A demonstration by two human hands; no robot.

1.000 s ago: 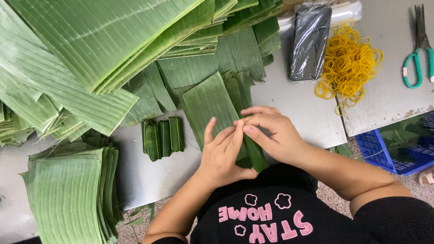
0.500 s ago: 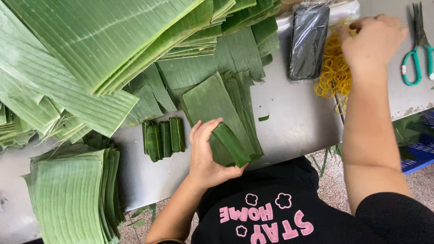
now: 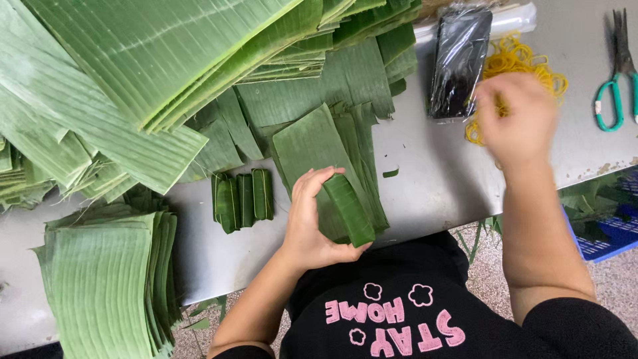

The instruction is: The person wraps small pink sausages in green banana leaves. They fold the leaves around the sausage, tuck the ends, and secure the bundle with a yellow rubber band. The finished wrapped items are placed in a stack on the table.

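Note:
My left hand (image 3: 311,223) grips a folded banana leaf bundle (image 3: 350,211), pressing it against a stack of flat cut leaf pieces (image 3: 309,136) near the front edge of the grey table (image 3: 432,183). My right hand (image 3: 522,119) is blurred with motion, raised just in front of a pile of yellow rubber bands (image 3: 531,56). Its fingers are curled, and a yellow strand shows at the fingertips. Three finished folded bundles (image 3: 242,198) lie side by side to the left of my left hand.
Large banana leaves (image 3: 166,60) cover the table's back left. A stack of cut leaves (image 3: 106,286) sits at the front left. A black plastic packet (image 3: 458,60) lies beside the rubber bands, green-handled scissors (image 3: 615,73) at far right. A blue crate (image 3: 611,226) stands below the table.
My right hand left the folded bundle, reached out to the rubber band pile, and now comes back toward me. My left hand keeps holding the bundle in place.

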